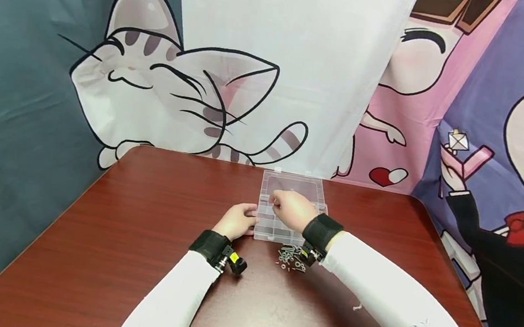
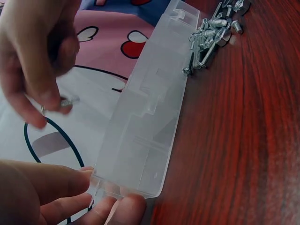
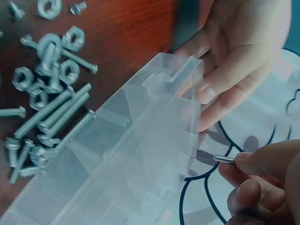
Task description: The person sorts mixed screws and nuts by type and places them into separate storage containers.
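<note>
A clear plastic compartment box (image 1: 263, 233) lies on the table with its lid (image 1: 293, 181) raised at the back. My left hand (image 1: 235, 221) holds the box at its left side, thumb and fingertips against the corner in the left wrist view. Over the compartments, my right hand (image 1: 293, 210) pinches a small metal screw (image 3: 224, 159) between thumb and finger. The threaded shank of that screw (image 2: 70, 101) points out from the fingertips. In front of the box is a loose pile of screws and nuts (image 1: 292, 258). Whether the compartments hold anything cannot be made out.
The reddish-brown wooden table (image 1: 141, 236) reaches back to a printed cloth (image 1: 280, 32) with cartoon figures. Several bolts (image 3: 70, 110) and hex nuts (image 3: 73, 38) lie close along the box's front wall, under the right forearm.
</note>
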`<state>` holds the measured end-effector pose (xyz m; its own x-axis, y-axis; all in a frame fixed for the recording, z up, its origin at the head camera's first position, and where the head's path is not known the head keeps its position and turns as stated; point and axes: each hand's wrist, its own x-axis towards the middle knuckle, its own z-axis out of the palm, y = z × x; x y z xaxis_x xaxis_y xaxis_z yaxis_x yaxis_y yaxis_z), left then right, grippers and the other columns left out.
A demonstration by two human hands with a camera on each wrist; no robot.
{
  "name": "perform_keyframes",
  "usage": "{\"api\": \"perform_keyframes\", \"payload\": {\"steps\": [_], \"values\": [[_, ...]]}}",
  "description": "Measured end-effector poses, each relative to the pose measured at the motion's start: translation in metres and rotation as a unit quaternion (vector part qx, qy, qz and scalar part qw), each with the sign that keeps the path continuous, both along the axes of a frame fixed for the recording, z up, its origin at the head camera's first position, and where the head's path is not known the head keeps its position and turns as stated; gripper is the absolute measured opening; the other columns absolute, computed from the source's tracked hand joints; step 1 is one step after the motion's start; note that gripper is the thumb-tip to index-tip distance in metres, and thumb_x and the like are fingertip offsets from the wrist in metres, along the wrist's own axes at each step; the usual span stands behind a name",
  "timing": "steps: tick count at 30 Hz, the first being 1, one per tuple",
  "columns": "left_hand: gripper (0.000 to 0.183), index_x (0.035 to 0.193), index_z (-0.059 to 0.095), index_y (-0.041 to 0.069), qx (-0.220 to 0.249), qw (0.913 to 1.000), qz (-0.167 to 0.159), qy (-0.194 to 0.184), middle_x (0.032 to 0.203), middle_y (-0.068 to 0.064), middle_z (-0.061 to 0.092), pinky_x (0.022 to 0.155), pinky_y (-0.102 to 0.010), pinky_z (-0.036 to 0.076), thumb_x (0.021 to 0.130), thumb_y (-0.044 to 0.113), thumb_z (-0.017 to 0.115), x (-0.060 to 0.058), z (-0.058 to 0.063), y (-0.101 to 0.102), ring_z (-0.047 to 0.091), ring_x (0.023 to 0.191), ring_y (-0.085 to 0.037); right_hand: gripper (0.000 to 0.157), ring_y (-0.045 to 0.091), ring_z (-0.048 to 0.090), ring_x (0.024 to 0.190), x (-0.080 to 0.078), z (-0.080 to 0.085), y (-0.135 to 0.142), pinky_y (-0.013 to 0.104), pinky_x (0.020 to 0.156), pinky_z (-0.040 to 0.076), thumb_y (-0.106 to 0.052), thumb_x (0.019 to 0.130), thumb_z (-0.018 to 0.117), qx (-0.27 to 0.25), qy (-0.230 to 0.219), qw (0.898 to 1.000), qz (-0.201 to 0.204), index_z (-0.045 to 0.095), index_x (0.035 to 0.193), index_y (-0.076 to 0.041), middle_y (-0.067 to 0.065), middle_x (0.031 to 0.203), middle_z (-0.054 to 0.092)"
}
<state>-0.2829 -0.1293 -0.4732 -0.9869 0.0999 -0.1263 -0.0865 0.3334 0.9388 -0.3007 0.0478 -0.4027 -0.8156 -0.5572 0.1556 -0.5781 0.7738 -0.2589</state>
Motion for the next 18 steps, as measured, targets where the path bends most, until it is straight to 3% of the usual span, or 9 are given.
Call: {"api": "perform_keyframes", "payload": {"steps": [6, 10, 18], "values": [[0.048, 0.143, 0.049, -0.002, -0.004, 1.0000, -0.006, -0.002, 0.129, -0.021, 0.060, 0.070, -0.030, 0.061, 0.097, 0.004, 0.061, 0.001, 0.000, -0.001, 0.064, 0.102, -0.025, 0.002, 0.016, 0.057, 0.071, -0.015, -0.007, -0.013, 0.034, 0.068, 0.051, -0.007, 0.092, 0.064, 0.036, -0.020, 0.999, -0.003, 0.064, 0.091, -0.006, 0.002, 0.080, 0.063], [0.048, 0.143, 0.049, -0.001, -0.005, 0.9999, -0.009, -0.005, 0.129, -0.021, 0.059, 0.070, -0.030, 0.060, 0.097, 0.005, 0.061, 0.000, -0.001, -0.001, 0.065, 0.103, -0.026, 0.009, 0.018, 0.055, 0.069, -0.023, -0.014, -0.017, 0.034, 0.066, 0.049, -0.003, 0.090, 0.065, 0.061, -0.020, 0.998, 0.010, 0.062, 0.083, -0.009, 0.001, 0.077, 0.061], [0.049, 0.144, 0.048, 0.000, 0.006, 0.9999, -0.005, -0.007, 0.132, -0.022, 0.058, 0.071, -0.031, 0.061, 0.097, 0.005, 0.062, 0.001, 0.000, -0.004, 0.063, 0.108, -0.028, 0.022, 0.020, 0.052, 0.059, -0.035, -0.029, -0.022, 0.035, 0.056, 0.047, 0.002, 0.085, 0.062, 0.090, 0.016, 0.993, 0.076, 0.056, 0.069, -0.011, 0.001, 0.063, 0.055]]}}
